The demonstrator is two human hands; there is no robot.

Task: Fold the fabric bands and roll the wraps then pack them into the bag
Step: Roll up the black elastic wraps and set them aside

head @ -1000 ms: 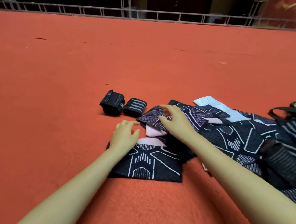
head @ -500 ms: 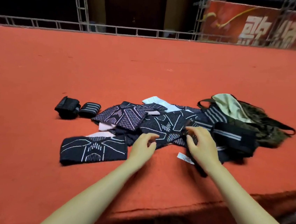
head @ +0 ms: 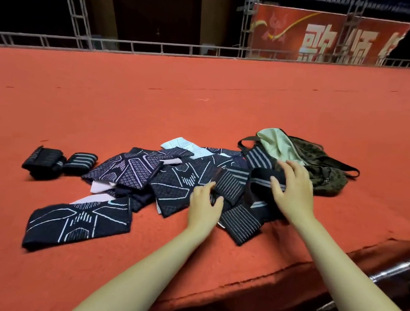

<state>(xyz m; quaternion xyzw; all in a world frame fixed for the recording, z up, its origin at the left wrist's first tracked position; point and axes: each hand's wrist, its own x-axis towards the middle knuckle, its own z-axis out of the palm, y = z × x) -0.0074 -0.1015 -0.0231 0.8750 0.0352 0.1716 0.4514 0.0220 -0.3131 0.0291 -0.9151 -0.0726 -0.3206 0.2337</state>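
Both hands have shifted right from the folded band (head: 78, 223): left hand (head: 204, 207) pinches a striped wrap (head: 230, 188), right hand (head: 294, 190) rests spread on the pile, likely starting to roll.

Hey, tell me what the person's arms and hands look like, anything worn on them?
Both forearms are bare as far as the frame shows: no sleeves, gloves, watch or bracelets. The left hand and right hand show no rings that I can make out. Nails look short and unpainted, though the picture is soft.
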